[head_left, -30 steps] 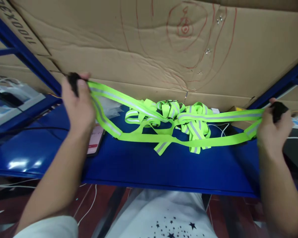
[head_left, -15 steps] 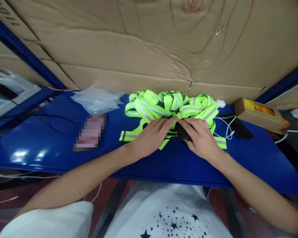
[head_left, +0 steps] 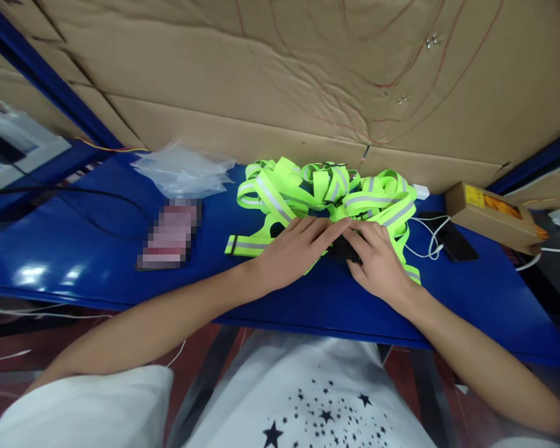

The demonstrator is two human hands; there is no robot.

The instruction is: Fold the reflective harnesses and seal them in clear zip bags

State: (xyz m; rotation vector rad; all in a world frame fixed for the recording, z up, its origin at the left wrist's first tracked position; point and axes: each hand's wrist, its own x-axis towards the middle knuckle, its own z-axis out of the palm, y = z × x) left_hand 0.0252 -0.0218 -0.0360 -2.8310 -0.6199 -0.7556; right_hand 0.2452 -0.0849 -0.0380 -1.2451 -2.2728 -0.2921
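A neon yellow-green reflective harness of elastic straps with silver stripes lies on the blue table under both my hands. My left hand is closed over its straps, the thumb reaching toward the right fingertips. Closed around a black piece at the harness's middle is my right hand; whether this piece is a buckle I cannot tell. Both sets of fingertips meet there and partly hide it. Just behind my hands is a heap of similar reflective straps, looped and folded.
Clear plastic bags lie at the back left, with a blurred-out phone-like item in front. On the right are a black phone, a white cable and an open cardboard box. Cardboard walls the back.
My left thumb has shifted right, nearer the right fingertips, and the black piece is more covered. The camera view has tilted slightly; the things on the table stay put.
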